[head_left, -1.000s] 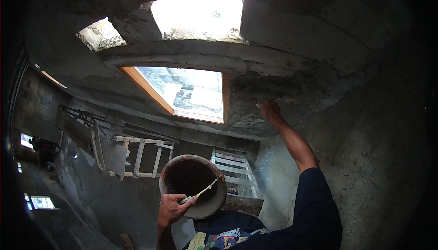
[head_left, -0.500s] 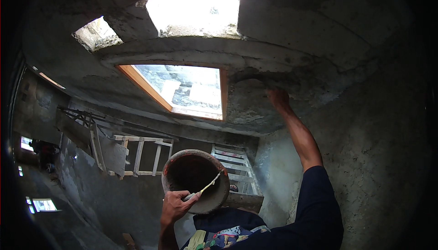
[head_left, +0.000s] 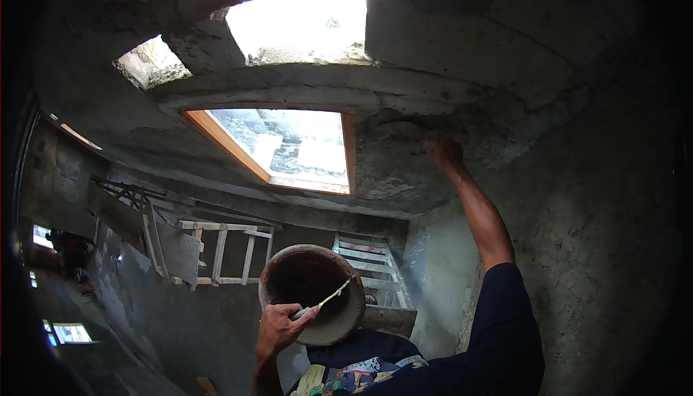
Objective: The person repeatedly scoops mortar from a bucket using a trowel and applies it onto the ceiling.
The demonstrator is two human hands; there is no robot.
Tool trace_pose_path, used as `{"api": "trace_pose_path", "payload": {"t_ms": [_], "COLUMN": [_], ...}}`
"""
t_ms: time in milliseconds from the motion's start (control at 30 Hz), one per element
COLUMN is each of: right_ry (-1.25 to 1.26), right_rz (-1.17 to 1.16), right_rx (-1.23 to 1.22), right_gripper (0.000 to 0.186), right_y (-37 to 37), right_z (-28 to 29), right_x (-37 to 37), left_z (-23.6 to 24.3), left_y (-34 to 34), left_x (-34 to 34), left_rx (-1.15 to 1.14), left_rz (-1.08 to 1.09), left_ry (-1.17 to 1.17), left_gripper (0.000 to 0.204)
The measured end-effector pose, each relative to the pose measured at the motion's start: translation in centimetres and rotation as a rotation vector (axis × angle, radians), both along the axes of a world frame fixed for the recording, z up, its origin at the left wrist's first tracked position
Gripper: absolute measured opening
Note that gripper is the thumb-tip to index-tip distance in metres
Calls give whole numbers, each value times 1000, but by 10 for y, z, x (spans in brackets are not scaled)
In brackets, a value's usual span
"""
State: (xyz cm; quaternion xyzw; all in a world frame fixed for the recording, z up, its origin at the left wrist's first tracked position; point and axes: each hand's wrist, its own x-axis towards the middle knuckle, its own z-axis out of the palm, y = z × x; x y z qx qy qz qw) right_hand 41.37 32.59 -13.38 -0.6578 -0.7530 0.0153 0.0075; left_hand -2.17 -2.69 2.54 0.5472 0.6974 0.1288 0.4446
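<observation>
My left hand [head_left: 278, 327] grips a round, mortar-crusted pan [head_left: 312, 291] by its near rim, together with a thin pale handle [head_left: 330, 299] that lies across the pan's mouth. The pan is held up in front of my chest. My right arm reaches up and my right hand [head_left: 445, 155] presses against the rough grey plastered wall [head_left: 404, 168] just right of a wooden-framed window opening [head_left: 289, 147]. A thin dark edge runs left from that hand. Whether the hand holds a tool is unclear.
Two bright openings [head_left: 299, 24] sit above a concrete beam [head_left: 303, 82]. Wooden ladder-like frames [head_left: 216, 251] and a slatted pallet [head_left: 368, 273] lean below the window. Rough cement wall [head_left: 592, 237] fills the right side. Small lit openings [head_left: 68, 332] show at the far left.
My right hand has slid up and to the right along the wall beside the window. The left hand and pan have barely shifted.
</observation>
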Motion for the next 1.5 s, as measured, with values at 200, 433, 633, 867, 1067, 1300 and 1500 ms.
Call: {"api": "trace_pose_path", "payload": {"t_ms": [200, 433, 633, 867, 1067, 1300, 1500], "right_ry": [45, -7, -18, -92, -19, 16, 294], "right_rz": [13, 127, 37, 261, 278, 100, -38], "right_rx": [27, 20, -84, 333, 384, 133, 217], "right_gripper": [44, 46, 40, 26, 22, 36, 42], "right_y": [-22, -22, 22, 31, 30, 0, -98], "right_z": [34, 2, -11, 31, 57, 93, 115], "right_x": [21, 44, -14, -29, -20, 1, 13], "left_z": [-4, -5, -3, 0, -5, -5, -17], "left_y": [0, 8, 10, 8, 11, 9, 6], "left_x": [-5, 0, 1, 6, 7, 5, 4], "left_rx": [-31, -11, -38, -14, -6, 2, -15], "left_rz": [-39, -77, -50, 44, 16, -47, -58], "left_ry": [26, 37, 49, -37, -43, -19, -42], "left_gripper": [50, 49, 49, 49, 46, 47, 51]}}
